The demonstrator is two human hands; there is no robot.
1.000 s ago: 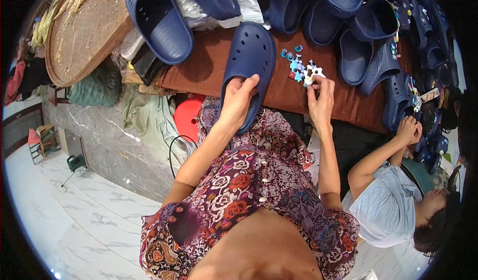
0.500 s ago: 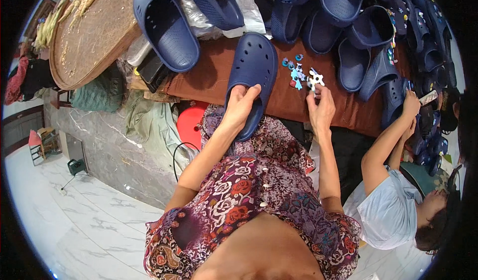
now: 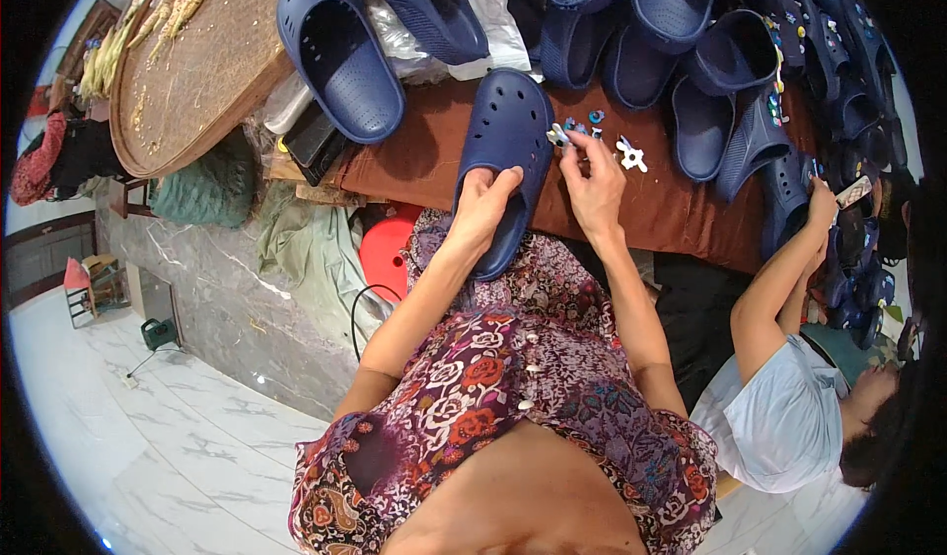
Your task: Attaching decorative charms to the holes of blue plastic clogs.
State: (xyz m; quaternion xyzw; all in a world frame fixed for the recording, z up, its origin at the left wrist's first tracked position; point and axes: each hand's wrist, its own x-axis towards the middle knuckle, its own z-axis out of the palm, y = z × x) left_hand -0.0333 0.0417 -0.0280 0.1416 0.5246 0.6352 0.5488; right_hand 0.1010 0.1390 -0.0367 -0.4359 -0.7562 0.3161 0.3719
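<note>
My left hand (image 3: 483, 204) grips a navy foam clog (image 3: 508, 126) at its opening, thumb on top and the other fingers hidden inside it. The clog's toe, pierced with round holes, points away from me over the cloth edge. Between thumb and fingertips of my right hand (image 3: 592, 182) is a small white shoe charm (image 3: 559, 135), held close to the right side of the clog's toe. Beyond the fingers lie several small blue charms (image 3: 596, 117), partly hidden. A white charm (image 3: 631, 155) rests on the brown cloth (image 3: 681, 210) right of my hand.
Navy clogs (image 3: 675, 2) are heaped along the back and right. Two more clogs (image 3: 345, 62) lie at the back left, near a round woven tray (image 3: 197, 62). At the right, a co-worker (image 3: 779, 407) reaches toward the clogs. A red stool (image 3: 387, 249) stands below the cloth.
My right hand has lifted a white charm off the cloth and brought it left, up to the clog. My left hand keeps its hold on the clog.
</note>
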